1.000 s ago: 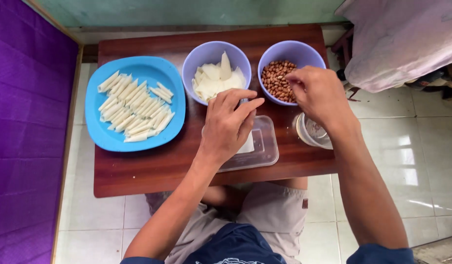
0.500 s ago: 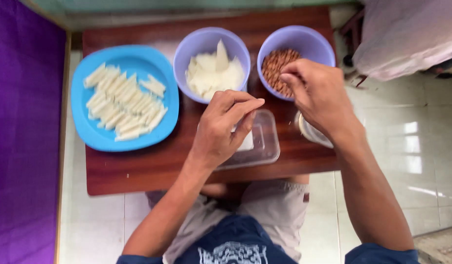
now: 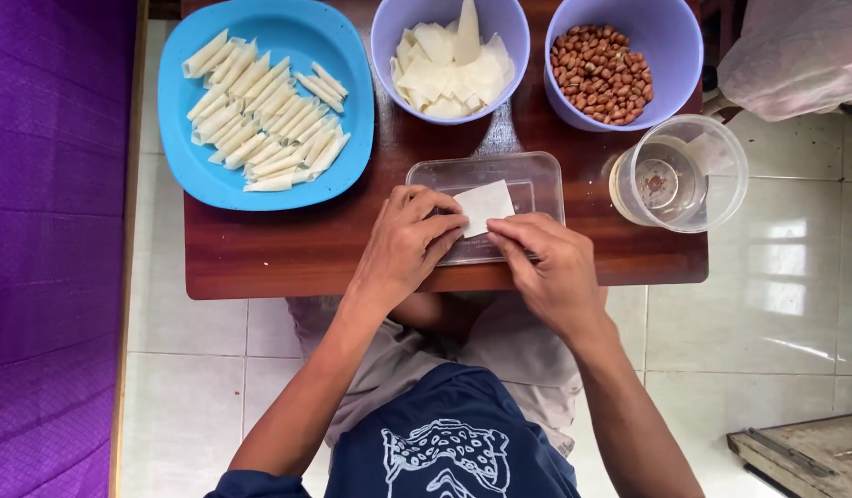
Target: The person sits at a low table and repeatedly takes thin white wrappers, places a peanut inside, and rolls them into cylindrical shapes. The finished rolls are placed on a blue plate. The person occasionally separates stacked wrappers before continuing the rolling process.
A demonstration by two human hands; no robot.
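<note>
Centre frame: both hands pinch one small white wrapper sheet point(image 3: 486, 205) over a clear plastic tray point(image 3: 537, 180) on the wooden bench point(image 3: 288, 254). Left hand point(image 3: 408, 242) grips its left edge, right hand point(image 3: 546, 263) its lower right edge. Upper left: blue plate point(image 3: 191, 152) of rolled pieces. Top: bowl of wrapper sheets point(image 3: 384, 41), bowl of peanuts point(image 3: 670, 41). Right: clear cup point(image 3: 712, 180).

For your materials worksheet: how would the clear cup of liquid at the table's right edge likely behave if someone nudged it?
The clear cup looks thin-walled, so it probably flexes if squeezed. It holds only a little liquid, so it is likely light and slides easily. It stands near the wooden table edge, so a push might tip or spill it.
</note>
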